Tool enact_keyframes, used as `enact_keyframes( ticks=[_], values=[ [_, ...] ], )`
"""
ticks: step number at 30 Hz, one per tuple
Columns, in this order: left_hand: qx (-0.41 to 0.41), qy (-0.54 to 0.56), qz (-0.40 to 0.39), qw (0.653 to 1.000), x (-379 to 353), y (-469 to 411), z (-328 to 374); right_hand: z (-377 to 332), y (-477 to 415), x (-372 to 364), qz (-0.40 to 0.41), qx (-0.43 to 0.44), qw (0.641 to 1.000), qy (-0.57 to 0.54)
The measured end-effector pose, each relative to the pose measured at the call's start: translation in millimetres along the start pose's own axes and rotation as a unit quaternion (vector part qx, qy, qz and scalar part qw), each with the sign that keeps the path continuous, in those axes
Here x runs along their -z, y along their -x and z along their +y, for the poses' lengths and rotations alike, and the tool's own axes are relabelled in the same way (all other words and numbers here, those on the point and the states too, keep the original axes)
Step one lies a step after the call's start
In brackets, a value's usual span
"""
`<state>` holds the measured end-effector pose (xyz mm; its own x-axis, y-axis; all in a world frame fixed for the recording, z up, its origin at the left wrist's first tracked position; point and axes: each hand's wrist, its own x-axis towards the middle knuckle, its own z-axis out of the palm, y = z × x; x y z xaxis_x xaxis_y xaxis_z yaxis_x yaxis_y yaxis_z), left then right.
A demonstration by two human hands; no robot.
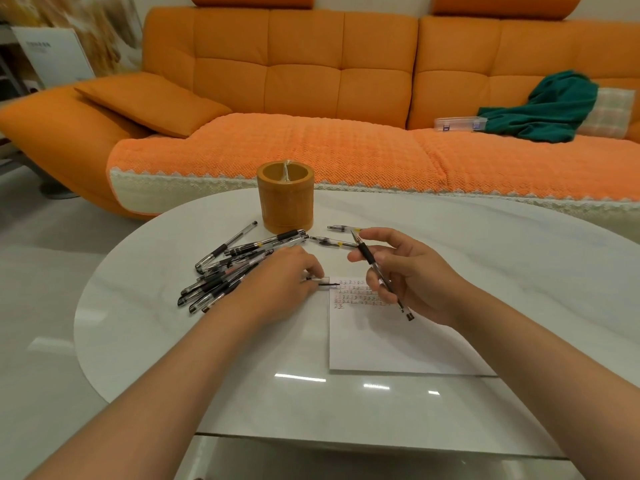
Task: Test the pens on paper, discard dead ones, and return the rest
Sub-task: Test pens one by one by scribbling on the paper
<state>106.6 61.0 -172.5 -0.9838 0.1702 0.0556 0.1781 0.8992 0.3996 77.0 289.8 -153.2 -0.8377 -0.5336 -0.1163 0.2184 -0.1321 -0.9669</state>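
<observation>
Right hand (412, 271) grips a pen (367, 257); left hand (287, 282) pinches a cap (323, 281) beside pile (225, 271).

Right of the bamboo holder (285, 202) the table (485, 244) lies bare. Left and nearer, a pile of pens (225, 271) blocks the way; two loose pens (327, 241) lie just nearer-right. Nearer yet, the left hand (287, 278) pinching a cap (323, 280) and the right hand (412, 271) gripping a pen (364, 252) crowd the paper (398, 341).

I get warm, even indoor light — shadows stay soft. Bright glare patches streak the glossy table (502, 258) toward six o'clock; the edges bow, and the eleven o'clock corner smears into blur.
</observation>
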Motion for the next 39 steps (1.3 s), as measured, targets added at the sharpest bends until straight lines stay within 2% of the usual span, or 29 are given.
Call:
enact_keyframes(
  ticks=[4, 6, 7, 9, 11, 18, 25, 34, 39],
  values=[
    [0.01, 0.104, 0.044, 0.994, 4, 2, 3, -5, 1, 0, -0.005, -0.03, 0.999, 0.014],
    [0.011, 0.153, 0.063, 0.986, 7, 2, 6, -6, 0, 1, 0.019, -0.011, 0.992, 0.122],
    [0.011, 0.171, 0.07, 0.983, 9, 2, 7, -6, -1, 3, 0.046, 0.018, 0.975, 0.218],
    [0.011, 0.191, 0.08, 0.978, 11, 3, 10, -4, -3, 4, 0.094, 0.08, 0.915, 0.385],
    [0.008, 0.196, 0.084, 0.977, 11, 4, 11, -2, -4, 5, 0.101, 0.103, 0.887, 0.439],
    [0.006, 0.18, 0.084, 0.98, 12, 6, 14, -3, -1, 1, 0.092, 0.119, 0.861, 0.486],
    [-0.003, 0.151, 0.07, 0.986, 12, 7, 13, -4, -1, -2, 0.079, 0.118, 0.863, 0.485],
    [0.015, 0.186, 0.079, 0.979, 10, 6, 11, -5, -1, -1, 0.092, 0.116, 0.864, 0.481],
    [-0.004, 0.178, 0.056, 0.982, 8, 8, 16, -1, -1, -6, 0.076, 0.117, 0.861, 0.488]
  ],
)
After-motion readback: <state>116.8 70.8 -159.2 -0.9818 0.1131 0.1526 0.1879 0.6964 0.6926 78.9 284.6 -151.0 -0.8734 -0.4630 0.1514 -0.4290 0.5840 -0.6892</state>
